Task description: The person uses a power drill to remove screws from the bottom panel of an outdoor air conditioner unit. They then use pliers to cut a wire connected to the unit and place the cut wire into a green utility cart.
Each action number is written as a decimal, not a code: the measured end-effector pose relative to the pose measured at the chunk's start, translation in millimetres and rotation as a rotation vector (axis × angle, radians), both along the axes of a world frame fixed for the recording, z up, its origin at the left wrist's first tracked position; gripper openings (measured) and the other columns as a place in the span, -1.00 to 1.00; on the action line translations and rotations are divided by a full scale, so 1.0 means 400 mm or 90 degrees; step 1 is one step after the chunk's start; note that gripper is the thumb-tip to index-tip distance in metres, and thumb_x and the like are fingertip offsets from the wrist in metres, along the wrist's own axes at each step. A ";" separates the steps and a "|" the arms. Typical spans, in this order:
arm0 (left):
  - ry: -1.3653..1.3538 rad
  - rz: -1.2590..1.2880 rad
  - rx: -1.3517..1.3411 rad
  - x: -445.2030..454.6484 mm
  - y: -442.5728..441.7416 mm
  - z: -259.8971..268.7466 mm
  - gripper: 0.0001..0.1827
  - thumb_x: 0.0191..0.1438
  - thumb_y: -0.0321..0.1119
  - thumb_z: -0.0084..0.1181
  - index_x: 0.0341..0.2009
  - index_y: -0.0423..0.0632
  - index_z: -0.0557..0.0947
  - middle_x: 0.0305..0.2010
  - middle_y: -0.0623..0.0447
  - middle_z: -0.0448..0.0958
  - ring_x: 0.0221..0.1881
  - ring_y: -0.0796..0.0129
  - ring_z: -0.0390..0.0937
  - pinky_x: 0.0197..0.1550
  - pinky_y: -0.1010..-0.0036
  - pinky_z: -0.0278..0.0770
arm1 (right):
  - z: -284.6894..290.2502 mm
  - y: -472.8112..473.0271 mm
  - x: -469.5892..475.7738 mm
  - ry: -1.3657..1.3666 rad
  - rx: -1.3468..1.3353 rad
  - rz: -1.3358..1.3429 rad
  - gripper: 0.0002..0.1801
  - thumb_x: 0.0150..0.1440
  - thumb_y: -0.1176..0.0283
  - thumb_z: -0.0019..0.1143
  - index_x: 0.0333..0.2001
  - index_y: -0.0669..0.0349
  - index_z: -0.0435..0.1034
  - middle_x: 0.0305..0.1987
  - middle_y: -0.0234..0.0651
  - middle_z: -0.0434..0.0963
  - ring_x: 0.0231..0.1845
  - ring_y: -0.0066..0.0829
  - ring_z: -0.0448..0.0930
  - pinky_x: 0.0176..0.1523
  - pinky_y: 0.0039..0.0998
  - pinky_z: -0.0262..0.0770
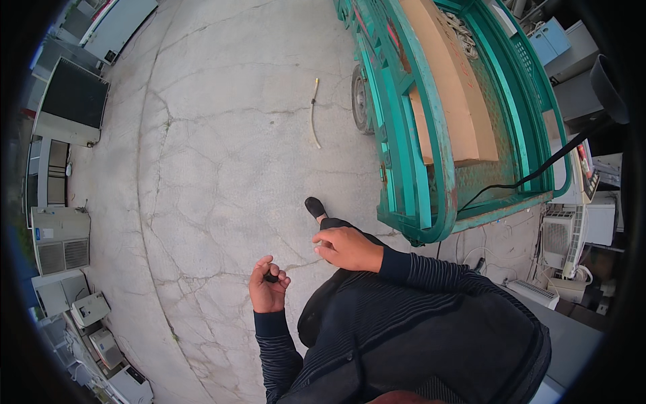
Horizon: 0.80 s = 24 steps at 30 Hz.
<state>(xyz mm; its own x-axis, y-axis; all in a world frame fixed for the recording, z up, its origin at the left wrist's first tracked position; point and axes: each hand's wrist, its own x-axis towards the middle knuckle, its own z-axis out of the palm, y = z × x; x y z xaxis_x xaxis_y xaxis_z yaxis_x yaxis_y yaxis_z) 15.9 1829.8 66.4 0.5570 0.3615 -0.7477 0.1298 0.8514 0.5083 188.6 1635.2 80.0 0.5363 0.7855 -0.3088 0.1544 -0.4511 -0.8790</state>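
Observation:
My left hand (pixel 268 288) is raised palm up above the concrete ground (pixel 227 166), its fingers curled round a small black object (pixel 271 277). Most of that object is hidden, so its kind is unclear. My right hand (pixel 351 248) hovers in front of my body with the back of the hand up. Its fingers are bent, and the palm side is hidden; nothing shows in it. Beyond it one foot in a black shoe (pixel 315 207) rests on the concrete. Farther ahead lies a short pale hose (pixel 314 118) with a yellowish end and a dark band.
A green metal cargo bed (pixel 444 202) with a wheel (pixel 360 98) stands at right. It carries a long cardboard box (pixel 462 96), rope (pixel 462 33) and a black cable (pixel 525 179). Used appliances line both sides, including an air-conditioner unit (pixel 61 240) and a white indoor unit (pixel 532 293).

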 end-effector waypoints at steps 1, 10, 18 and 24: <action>-0.013 -0.040 0.007 0.035 0.028 0.010 -0.76 0.24 -0.30 -0.03 -0.04 -0.08 0.51 -0.47 0.10 0.44 -0.47 0.31 0.43 -0.38 0.34 0.50 | -0.010 0.036 0.025 0.018 0.015 -0.021 -0.70 0.22 0.33 0.13 -0.07 0.32 0.50 -0.37 -0.15 0.67 -0.36 -0.18 0.67 -0.20 -0.25 0.54; 0.116 -0.040 0.114 0.287 0.407 0.044 -0.72 0.20 -0.25 0.00 -0.02 -0.02 0.52 -0.47 0.14 0.45 -0.47 0.32 0.43 -0.40 0.33 0.50 | -0.043 0.351 0.401 0.074 0.095 -0.104 -0.69 0.23 0.30 0.12 -0.07 0.32 0.51 -0.37 -0.15 0.65 -0.35 -0.24 0.65 -0.20 -0.28 0.53; 0.072 -0.016 0.134 0.653 0.668 0.049 -0.73 0.19 -0.28 -0.01 -0.04 -0.05 0.53 -0.46 0.14 0.46 -0.43 0.35 0.44 -0.43 0.40 0.45 | -0.046 0.527 0.757 0.058 0.005 -0.155 -0.68 0.21 0.28 0.10 -0.07 0.27 0.52 -0.26 -0.09 0.68 -0.26 -0.12 0.68 -0.13 -0.23 0.56; -0.019 -0.138 0.130 1.056 0.876 0.031 -0.75 0.17 -0.45 -0.08 -0.07 -0.15 0.56 -0.39 0.05 0.52 -0.42 0.36 0.45 -0.45 0.48 0.42 | -0.150 0.700 0.995 -0.032 -0.095 0.017 -0.65 0.24 0.21 0.11 -0.07 0.26 0.52 -0.28 -0.12 0.67 -0.22 -0.09 0.66 -0.11 -0.19 0.53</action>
